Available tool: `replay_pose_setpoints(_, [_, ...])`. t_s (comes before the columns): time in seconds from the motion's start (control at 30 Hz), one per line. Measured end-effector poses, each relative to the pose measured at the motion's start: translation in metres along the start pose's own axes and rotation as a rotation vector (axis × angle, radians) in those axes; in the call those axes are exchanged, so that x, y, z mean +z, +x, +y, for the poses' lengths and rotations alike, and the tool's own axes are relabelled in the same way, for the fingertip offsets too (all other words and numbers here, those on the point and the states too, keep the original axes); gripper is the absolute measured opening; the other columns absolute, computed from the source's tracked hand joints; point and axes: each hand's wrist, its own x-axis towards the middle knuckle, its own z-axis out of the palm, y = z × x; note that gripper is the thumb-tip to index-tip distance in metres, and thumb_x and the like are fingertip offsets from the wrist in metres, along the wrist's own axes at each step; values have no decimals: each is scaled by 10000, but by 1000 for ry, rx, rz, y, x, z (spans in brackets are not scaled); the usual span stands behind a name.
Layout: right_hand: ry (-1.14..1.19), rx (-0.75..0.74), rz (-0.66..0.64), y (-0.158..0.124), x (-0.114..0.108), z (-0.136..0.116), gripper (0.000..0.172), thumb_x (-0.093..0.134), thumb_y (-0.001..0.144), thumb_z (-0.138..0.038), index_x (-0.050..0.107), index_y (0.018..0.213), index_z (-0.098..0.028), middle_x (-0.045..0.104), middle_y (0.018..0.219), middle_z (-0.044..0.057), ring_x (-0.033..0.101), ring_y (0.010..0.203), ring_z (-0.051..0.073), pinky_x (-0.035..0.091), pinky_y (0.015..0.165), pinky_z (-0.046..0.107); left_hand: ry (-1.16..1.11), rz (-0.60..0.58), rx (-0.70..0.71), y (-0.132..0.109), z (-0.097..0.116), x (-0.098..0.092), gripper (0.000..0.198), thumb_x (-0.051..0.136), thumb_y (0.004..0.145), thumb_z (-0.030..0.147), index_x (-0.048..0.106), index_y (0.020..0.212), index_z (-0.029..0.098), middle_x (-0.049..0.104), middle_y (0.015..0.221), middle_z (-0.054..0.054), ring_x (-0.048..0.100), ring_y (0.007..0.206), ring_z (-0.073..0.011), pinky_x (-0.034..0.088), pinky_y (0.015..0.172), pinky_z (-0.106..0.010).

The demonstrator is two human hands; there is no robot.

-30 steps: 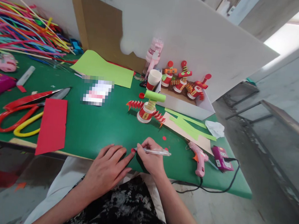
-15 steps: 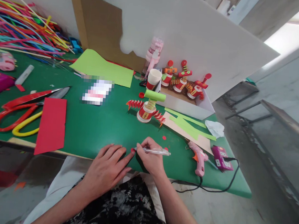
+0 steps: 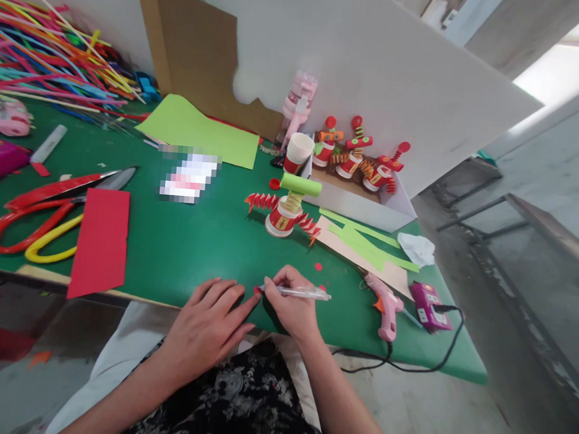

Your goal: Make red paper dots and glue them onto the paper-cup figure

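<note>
One hand, the R hand [image 3: 292, 307], has its fingers closed around a clear pen [image 3: 308, 293], w/ the pen lying almost level and its tip at a small red piece [image 3: 257, 290]. This piece is on the green table [image 3: 177, 248], close to the front edge, under the index fingertip of the L hand [image 3: 208, 327]. The L fingers are laid out almost flat, a little apart, thumb separate; they press but do not grasp. What the tip marks, I cannot tell; too small.

Beyond the hands stands a cup figure [image 3: 282, 220] w/ folded red arms and a green roll on top. Behind it, to the R, a white box [image 3: 365, 208] contains 3 similar figures [image 3: 351, 165]. One red dot [image 3: 318, 267] lies near the R hand. Further R are a pink glue gun [image 3: 388, 312] and a purple box [image 3: 430, 307].

On the L side, red paper [image 3: 101, 245] partly covers the scissors [image 3: 29, 247]; a light-green sheet [image 3: 200, 133] lies farther back, near the colourful sticks [image 3: 46, 57].
</note>
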Motion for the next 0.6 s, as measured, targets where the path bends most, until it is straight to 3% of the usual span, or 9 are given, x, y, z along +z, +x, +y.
replay_pose_setpoints(0.6, [1,4,-8,0,1,2,255,585,765,-374,461,591,-236,479,496,-61,410,460,106,340,479,228,-4,-10,3,0,0,-1,339,451,980,301,663,1205,162,646,1066,-123,544,1054,-271,410,970,-450])
